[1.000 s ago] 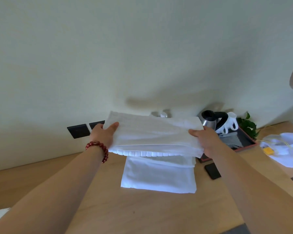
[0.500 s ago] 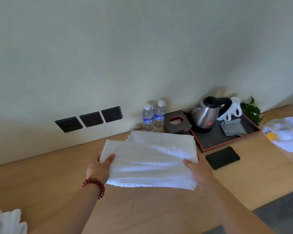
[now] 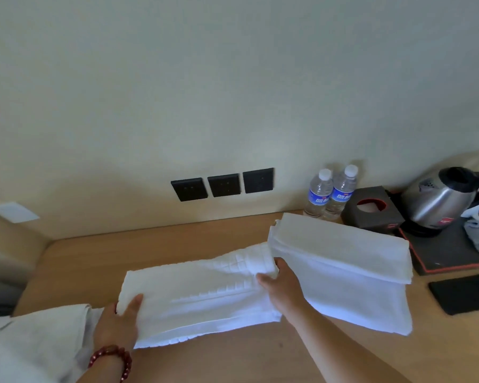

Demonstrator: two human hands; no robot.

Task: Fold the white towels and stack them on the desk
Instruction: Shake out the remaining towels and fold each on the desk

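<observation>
Folded towel (image 3: pixel 199 297) lengthwise left-right, ends gripped by left hand (image 3: pixel 119 324), right hand (image 3: pixel 281 286).

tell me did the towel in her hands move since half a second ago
Yes. The held towel has shifted left, off the folded stack, and now lies below the wall sockets.

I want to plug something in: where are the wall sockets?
The three black sockets sit low on the wall, centre of the head view, left of the water bottles.

Held towel (image 3: pixel 199 297) left of stack (image 3: pixel 340 261); bottles (image 3: pixel 329 193) behind
</observation>
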